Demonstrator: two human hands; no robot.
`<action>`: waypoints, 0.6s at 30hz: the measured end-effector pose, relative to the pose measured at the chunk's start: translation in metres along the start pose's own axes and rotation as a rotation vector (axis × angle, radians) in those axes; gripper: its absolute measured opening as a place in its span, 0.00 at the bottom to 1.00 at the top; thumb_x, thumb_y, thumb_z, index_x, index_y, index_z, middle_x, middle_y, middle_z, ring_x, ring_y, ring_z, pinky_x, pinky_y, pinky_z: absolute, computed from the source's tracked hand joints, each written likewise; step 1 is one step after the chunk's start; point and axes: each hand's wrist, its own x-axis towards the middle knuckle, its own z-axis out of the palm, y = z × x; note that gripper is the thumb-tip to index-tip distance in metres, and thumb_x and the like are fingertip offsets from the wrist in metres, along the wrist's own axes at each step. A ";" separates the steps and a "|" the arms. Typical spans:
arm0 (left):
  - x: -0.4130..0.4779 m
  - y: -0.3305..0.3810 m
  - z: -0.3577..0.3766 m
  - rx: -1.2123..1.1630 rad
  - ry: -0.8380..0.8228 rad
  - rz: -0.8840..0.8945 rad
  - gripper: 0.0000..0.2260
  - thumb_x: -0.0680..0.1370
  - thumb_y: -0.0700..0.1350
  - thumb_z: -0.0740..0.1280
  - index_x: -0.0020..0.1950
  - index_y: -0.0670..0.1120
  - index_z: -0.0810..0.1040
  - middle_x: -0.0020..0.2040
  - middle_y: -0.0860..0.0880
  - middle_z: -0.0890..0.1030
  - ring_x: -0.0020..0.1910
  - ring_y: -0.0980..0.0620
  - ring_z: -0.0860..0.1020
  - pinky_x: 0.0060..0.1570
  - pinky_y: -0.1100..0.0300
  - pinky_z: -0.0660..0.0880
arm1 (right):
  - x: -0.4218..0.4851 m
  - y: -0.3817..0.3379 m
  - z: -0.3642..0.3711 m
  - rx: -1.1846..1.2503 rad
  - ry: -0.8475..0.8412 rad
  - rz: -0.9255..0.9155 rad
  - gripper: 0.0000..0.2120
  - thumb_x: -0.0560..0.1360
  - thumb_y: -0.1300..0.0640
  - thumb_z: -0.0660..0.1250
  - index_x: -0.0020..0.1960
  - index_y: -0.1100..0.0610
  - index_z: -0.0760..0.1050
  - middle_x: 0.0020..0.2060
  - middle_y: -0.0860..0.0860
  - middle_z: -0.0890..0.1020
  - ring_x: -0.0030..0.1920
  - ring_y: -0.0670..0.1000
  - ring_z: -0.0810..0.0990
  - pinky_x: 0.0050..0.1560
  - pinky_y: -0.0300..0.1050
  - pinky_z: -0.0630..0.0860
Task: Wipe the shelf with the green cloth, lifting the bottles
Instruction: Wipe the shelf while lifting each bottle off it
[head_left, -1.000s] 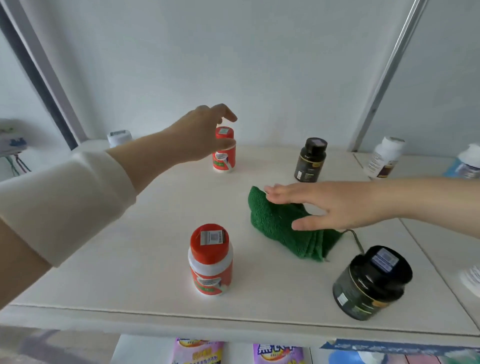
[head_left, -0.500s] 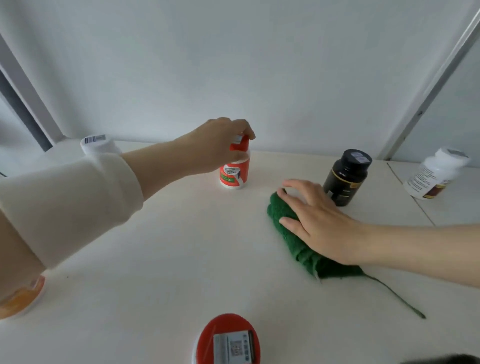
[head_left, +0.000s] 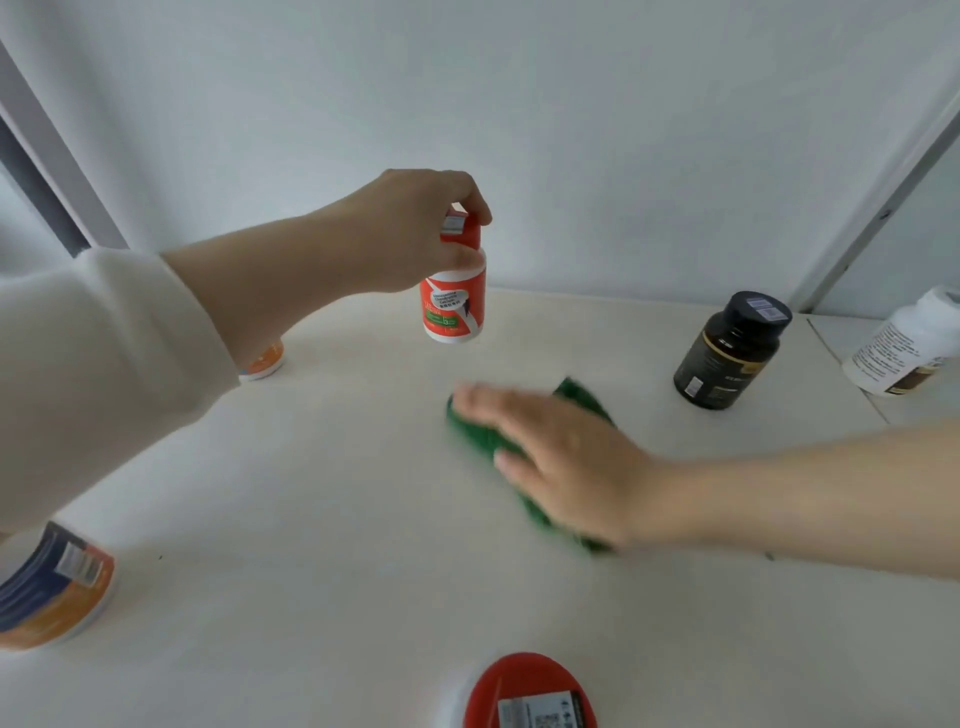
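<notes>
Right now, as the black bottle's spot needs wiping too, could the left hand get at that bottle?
Probably not yet: the left hand grips the red-capped bottle by its cap, so it isn't free. Nothing stands between it and the black bottle.

Open shelf (head_left: 322, 519) across centre and lower middle of frame, also under lifted red bottle (head_left: 453, 296); blocked by black bottle (head_left: 730, 353) and white bottle (head_left: 904, 348) right, right hand (head_left: 566, 462) on green cloth (head_left: 584, 400) centre-right, red-capped bottle (head_left: 530, 691) bottom edge, orange jar (head_left: 52, 592) lower left.
</notes>
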 end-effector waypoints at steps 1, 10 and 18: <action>-0.001 0.000 0.000 -0.001 -0.005 0.002 0.14 0.76 0.46 0.64 0.62 0.51 0.72 0.62 0.48 0.74 0.51 0.51 0.69 0.39 0.61 0.65 | -0.019 -0.010 0.000 0.011 -0.045 -0.147 0.21 0.75 0.57 0.56 0.67 0.61 0.68 0.67 0.57 0.72 0.68 0.50 0.67 0.69 0.38 0.58; -0.008 0.004 0.014 0.009 -0.093 0.039 0.14 0.75 0.46 0.64 0.61 0.51 0.72 0.61 0.47 0.74 0.51 0.51 0.69 0.44 0.59 0.65 | -0.041 -0.011 -0.020 0.199 -0.193 -0.092 0.20 0.75 0.61 0.55 0.66 0.57 0.69 0.65 0.50 0.74 0.66 0.42 0.68 0.68 0.29 0.58; -0.007 0.005 0.016 0.044 -0.102 0.037 0.14 0.75 0.46 0.64 0.61 0.51 0.72 0.61 0.46 0.74 0.51 0.51 0.67 0.45 0.58 0.64 | 0.017 0.032 -0.036 0.108 0.389 0.798 0.22 0.78 0.66 0.53 0.71 0.55 0.61 0.70 0.52 0.65 0.69 0.52 0.65 0.63 0.35 0.59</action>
